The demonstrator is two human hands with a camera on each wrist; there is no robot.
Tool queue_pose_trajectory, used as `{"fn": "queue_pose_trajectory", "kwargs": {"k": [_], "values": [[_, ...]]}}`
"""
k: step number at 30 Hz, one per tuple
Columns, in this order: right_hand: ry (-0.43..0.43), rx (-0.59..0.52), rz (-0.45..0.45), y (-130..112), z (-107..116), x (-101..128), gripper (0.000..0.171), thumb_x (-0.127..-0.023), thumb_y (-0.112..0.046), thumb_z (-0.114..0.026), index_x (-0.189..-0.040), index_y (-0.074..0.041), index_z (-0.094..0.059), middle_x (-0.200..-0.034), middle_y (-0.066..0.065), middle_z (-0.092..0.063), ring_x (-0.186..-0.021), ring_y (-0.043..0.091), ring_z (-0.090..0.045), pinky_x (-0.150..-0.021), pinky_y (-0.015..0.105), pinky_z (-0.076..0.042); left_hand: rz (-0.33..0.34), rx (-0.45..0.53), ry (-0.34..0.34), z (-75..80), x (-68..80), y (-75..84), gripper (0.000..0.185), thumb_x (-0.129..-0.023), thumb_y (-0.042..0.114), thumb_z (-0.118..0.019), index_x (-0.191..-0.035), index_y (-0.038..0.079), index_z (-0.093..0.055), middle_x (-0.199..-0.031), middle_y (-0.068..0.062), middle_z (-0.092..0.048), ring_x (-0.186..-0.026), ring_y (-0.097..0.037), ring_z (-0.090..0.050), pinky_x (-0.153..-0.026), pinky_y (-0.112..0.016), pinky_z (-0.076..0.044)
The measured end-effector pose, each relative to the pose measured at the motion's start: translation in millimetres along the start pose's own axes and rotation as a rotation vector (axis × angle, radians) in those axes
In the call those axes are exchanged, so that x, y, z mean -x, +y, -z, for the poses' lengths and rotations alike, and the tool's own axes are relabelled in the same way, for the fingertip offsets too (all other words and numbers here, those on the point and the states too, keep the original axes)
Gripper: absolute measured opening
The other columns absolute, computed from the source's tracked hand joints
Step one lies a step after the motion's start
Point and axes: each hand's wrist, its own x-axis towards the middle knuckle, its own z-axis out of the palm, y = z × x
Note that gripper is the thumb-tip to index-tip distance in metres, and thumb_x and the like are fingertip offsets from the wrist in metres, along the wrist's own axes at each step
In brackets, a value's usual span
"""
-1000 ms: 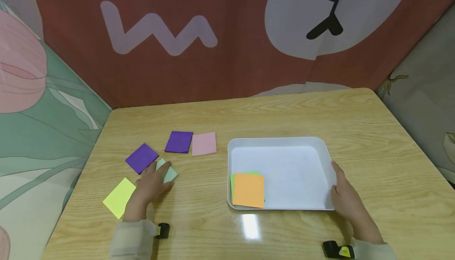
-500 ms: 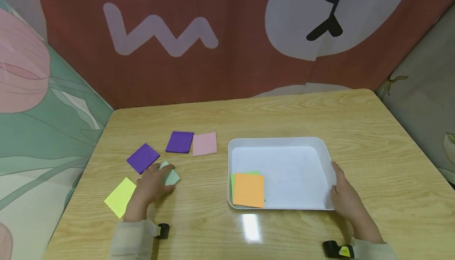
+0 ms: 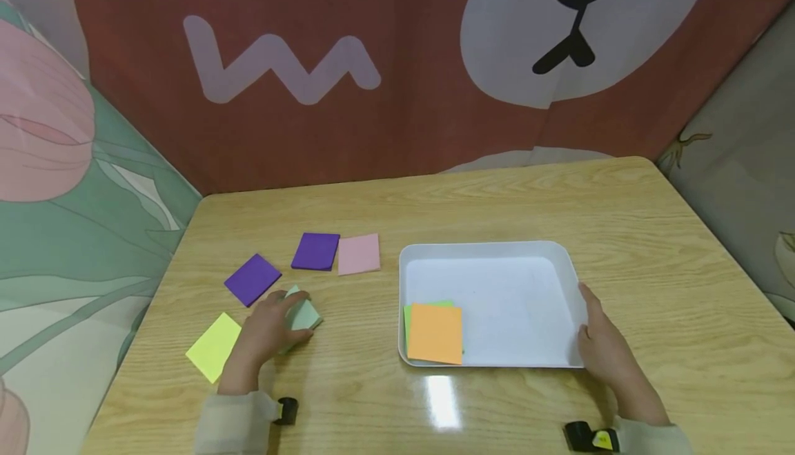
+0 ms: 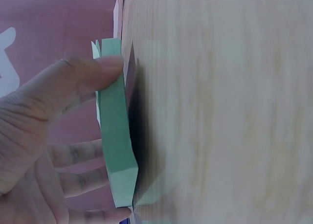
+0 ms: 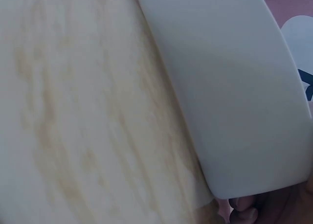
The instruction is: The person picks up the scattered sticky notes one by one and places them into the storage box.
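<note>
My left hand point(image 3: 266, 331) pinches a pale green sticky note pad point(image 3: 303, 315) between thumb and fingers. In the left wrist view, the thumb lies over the thick edge of that pad point(image 4: 116, 126), which is tipped up with a shadow beneath it on the wood. Behind the hand lies a purple sticky note pad point(image 3: 252, 279), and a yellow one point(image 3: 213, 346) is beside the wrist. My right hand point(image 3: 607, 348) holds the right end of a white tray point(image 3: 515, 303). In the right wrist view, curled fingertips point(image 5: 243, 212) show at the tray's corner.
An orange sticky note pad point(image 3: 436, 333) sits in the tray's near left corner over a green one point(image 3: 407, 320). Farther back on the wooden table point(image 3: 348, 400) are another purple pad point(image 3: 316, 251) and a pink one point(image 3: 359, 254). A patterned cloth point(image 3: 422, 110) hangs behind the table.
My left hand has drawn the pale green pad slightly right and nearer, away from the purple one, and tipped it up. The right hand and the tray have stayed put.
</note>
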Motion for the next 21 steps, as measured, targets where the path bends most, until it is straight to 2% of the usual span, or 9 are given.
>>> {"fn": "queue_pose_trajectory", "kwargs": {"k": [21], "values": [[0.004,0.008,0.009,-0.3,-0.1,0.7,0.059,-0.084,0.006,-0.024,-0.135,0.003,0.007,-0.127,0.04,-0.017,-0.113,0.052,-0.021,-0.086,0.059,-0.023,-0.05,0.043,0.043,3.2,-0.5,17.8,0.061,-0.063,0.026,-0.075,-0.119,0.013,-0.052,-0.118,-0.025,-0.044,-0.097,-0.041,-0.046,-0.068,-0.049,-0.042]]}}
